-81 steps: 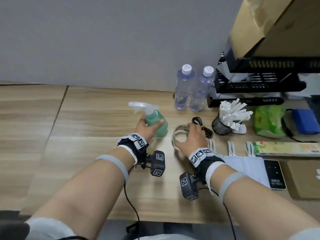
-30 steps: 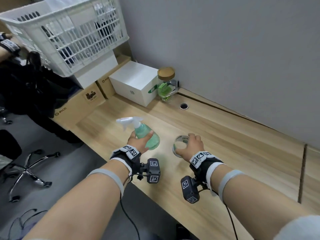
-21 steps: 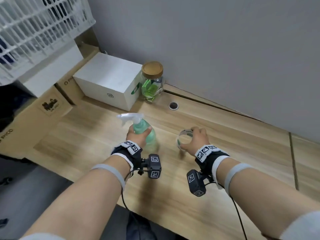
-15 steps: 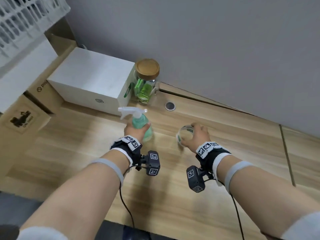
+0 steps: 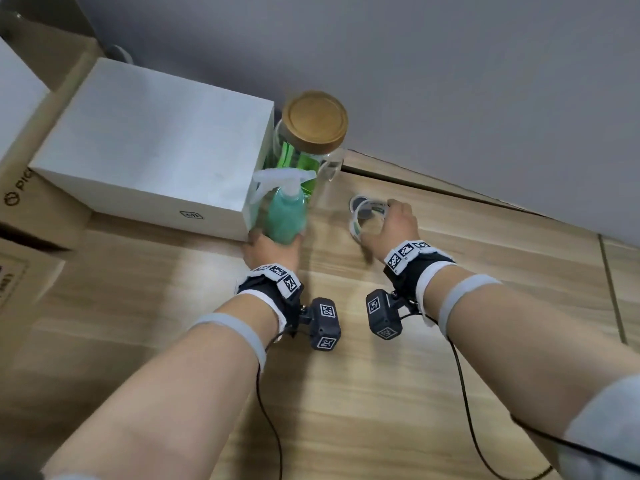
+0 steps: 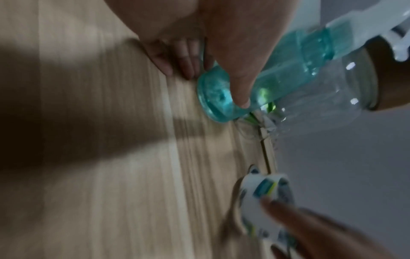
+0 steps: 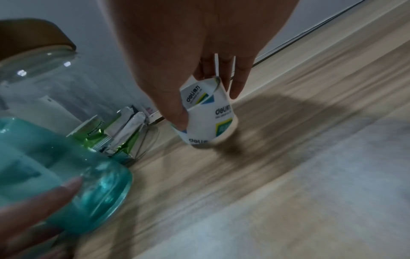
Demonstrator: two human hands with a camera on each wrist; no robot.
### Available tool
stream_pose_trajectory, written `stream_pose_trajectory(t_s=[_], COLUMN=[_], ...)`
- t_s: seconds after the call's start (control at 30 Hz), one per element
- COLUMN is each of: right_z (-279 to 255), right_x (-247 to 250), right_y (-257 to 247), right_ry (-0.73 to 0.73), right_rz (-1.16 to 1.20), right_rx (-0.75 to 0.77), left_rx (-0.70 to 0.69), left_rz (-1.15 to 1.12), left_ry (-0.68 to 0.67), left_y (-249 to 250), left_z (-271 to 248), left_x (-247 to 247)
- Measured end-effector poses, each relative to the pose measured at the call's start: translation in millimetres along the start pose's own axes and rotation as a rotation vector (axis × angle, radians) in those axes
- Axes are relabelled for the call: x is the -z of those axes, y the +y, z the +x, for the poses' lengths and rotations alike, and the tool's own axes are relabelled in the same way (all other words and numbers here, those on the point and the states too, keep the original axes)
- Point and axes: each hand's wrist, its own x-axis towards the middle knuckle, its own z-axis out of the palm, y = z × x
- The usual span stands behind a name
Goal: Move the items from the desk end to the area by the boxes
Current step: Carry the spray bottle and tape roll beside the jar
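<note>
Both hands had carried their loads from mid-desk up toward the wall since the earlier frames, so the white box and the jar stood much closer. At far left a brown cardboard carton (image 5: 20,199) lay against the white box (image 5: 149,150), which sat on the wooden desk (image 5: 346,393). Just right of that box stood a glass jar (image 5: 308,157) with a round wooden lid, green packets showing through its wall. The left hand (image 5: 270,252) gripped the teal spray bottle (image 5: 285,216) low on its body, thumb and fingers curled round it, white trigger head up; the bottle was upright, directly before the jar and beside the box's right front corner. In the left wrist view its base seemed tilted just clear of the wood, though blur left that uncertain. Right of the bottle, a grey round cable grommet (image 5: 360,206) was set into the desk. The right hand (image 5: 391,230) pinched a roll of tape (image 5: 363,220) with a white printed label between thumb and fingers, over that grommet, its lower rim close to the surface; contact could not be told. Behind everything rose a grey wall (image 5: 450,81).
</note>
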Motion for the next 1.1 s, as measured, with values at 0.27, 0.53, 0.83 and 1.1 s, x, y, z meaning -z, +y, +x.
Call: stream_pose_trajectory(t_s=[0.27,0.53,0.83,1.1], right_z=[48.2,6.4,-63.5,-144.8], right_x=[-22.6,-38.0,-10.0,88.5], right_y=[-9.1,31.2,102.3,254.7], right_ry=[0.016,0.034,-0.267,-0.282], right_rz=[-0.005,0.057,0.058,0.23], right_rx=[0.036,-0.109,0.046,-0.113], left_rx=[-0.144,-0.18,0.004,-0.266], left_rz=[0.211,0.239,0.437,0.857], left_ry=[0.039,0.066,-0.049,-0.494], left_y=[-25.2,-22.9,-2.0,54.8], left_z=[7.4,-0.8,-45.1,-267.4], left_x=[-14.4,-15.5,-25.8,-100.1])
